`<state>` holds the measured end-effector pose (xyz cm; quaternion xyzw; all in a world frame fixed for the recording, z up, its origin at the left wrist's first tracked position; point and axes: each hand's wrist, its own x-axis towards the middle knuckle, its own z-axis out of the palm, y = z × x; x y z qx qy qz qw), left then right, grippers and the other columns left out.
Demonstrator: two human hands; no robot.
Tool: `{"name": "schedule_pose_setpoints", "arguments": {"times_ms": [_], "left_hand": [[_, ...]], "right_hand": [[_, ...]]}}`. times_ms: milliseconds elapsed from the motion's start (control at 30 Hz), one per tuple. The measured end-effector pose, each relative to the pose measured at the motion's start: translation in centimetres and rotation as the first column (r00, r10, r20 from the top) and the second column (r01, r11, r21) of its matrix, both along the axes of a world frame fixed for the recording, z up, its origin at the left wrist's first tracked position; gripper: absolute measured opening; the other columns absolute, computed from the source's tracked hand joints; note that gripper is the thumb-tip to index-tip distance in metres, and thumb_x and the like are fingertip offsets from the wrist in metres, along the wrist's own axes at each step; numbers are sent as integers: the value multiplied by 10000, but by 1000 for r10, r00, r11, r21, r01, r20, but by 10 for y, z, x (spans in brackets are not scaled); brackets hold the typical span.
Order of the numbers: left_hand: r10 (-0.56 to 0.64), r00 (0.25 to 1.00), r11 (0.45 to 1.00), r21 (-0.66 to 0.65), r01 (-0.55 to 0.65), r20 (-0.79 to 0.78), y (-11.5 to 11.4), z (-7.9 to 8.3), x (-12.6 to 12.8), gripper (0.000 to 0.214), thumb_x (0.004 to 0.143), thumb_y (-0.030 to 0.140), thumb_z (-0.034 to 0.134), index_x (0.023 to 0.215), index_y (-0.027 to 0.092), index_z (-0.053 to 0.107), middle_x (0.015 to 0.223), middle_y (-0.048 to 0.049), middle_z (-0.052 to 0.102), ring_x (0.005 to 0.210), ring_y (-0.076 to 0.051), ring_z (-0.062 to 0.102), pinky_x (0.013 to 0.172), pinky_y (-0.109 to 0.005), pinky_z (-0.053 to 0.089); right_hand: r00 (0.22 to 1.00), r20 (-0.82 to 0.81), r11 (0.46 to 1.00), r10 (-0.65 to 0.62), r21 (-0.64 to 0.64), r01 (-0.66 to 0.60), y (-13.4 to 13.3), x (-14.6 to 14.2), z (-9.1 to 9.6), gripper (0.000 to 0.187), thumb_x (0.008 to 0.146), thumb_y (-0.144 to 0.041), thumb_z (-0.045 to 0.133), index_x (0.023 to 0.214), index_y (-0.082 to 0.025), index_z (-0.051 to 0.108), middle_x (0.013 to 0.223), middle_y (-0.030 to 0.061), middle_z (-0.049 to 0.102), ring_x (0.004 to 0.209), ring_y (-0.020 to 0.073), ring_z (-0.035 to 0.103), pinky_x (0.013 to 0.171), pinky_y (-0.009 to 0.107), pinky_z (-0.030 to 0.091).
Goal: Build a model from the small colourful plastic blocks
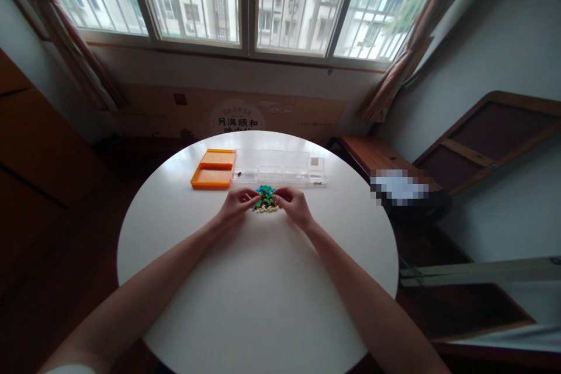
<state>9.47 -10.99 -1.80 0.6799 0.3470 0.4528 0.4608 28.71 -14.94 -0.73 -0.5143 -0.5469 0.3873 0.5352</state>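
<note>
A small heap of tiny coloured pieces [265,198], blue, green, dark and cream, lies on the round white table [258,292]. My left hand [236,204] rests at the heap's left side, fingers curled and pinched at its edge. My right hand [294,204] does the same on the right side. What each pinch holds is too small to make out. Just behind the heap stands a clear plastic compartment box [276,168], with an orange tray and lid [213,169] to its left.
A small clear box [316,170] sits at the right end of the compartment box. Beyond the table are a cardboard carton [236,114] under the window, a wooden bench [372,155] at right and a leaning wooden frame [495,134].
</note>
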Motion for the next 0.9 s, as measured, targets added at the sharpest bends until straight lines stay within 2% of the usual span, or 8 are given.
{"name": "schedule_pose_setpoints", "arguments": {"times_ms": [100,200,400,700,900], "left_hand": [[-73,996,997,3,73,44,-2,1,0,332,727,431,765,807,111,723,700,-65,688,579,-125,607,531,-216,477],[-101,993,995,2,101,61,-3,1,0,329,741,430,758,792,107,721,718,-73,693,613,-137,623,561,-229,491],[-137,989,990,-15,138,56,-2,-1,-1,316,729,417,769,767,107,718,687,-64,684,604,-132,612,546,-218,472],[-129,991,992,-11,129,26,0,-3,0,363,715,454,773,785,101,724,696,-65,691,596,-123,608,544,-206,467],[-130,991,991,-9,131,27,0,-5,0,345,735,435,765,782,97,718,682,-59,681,586,-114,593,539,-200,452]], "right_hand": [[966,-236,991,110,-49,-125,-8,-20,2,283,638,-391,772,778,-164,677,642,10,668,556,116,587,517,235,473],[930,-336,978,148,-88,-188,-12,-29,1,309,620,-399,793,787,-162,687,651,10,677,546,102,585,517,225,473],[907,-407,966,108,-171,-192,-10,-25,-1,352,552,-388,828,789,-167,691,641,-8,663,558,91,589,521,209,484],[894,-435,959,109,-191,-210,-8,-23,-2,399,512,-390,848,797,-155,698,666,6,682,575,101,617,552,233,516],[887,-449,958,105,-195,-212,-9,-23,0,364,520,-374,850,781,-163,708,652,1,683,567,93,612,555,230,512]]}}
